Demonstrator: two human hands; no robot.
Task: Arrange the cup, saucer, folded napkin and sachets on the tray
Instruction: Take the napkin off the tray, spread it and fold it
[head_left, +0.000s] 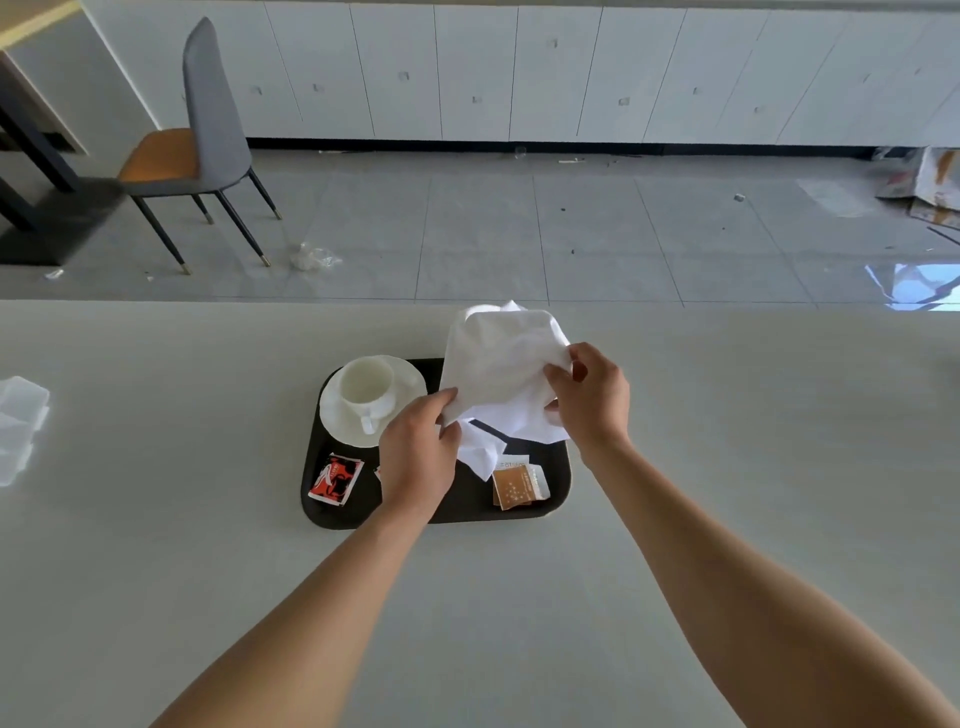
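A dark tray (457, 512) lies on the pale table. At its back left a white cup (365, 385) stands on a white saucer (343, 431). A red and black sachet (335, 478) lies at the tray's front left, and a brown sachet (514, 487) with a white one (540, 480) lies at the front right. Over the tray's right half I hold up a white napkin (498, 364), loose and crumpled. My left hand (418, 457) pinches its lower left edge. My right hand (589, 397) grips its right edge.
A clear plastic container (18, 421) sits at the table's left edge. Beyond the table's far edge (208, 301) is a tiled floor with a grey and orange chair (202, 135) at the back left and white cabinets along the wall.
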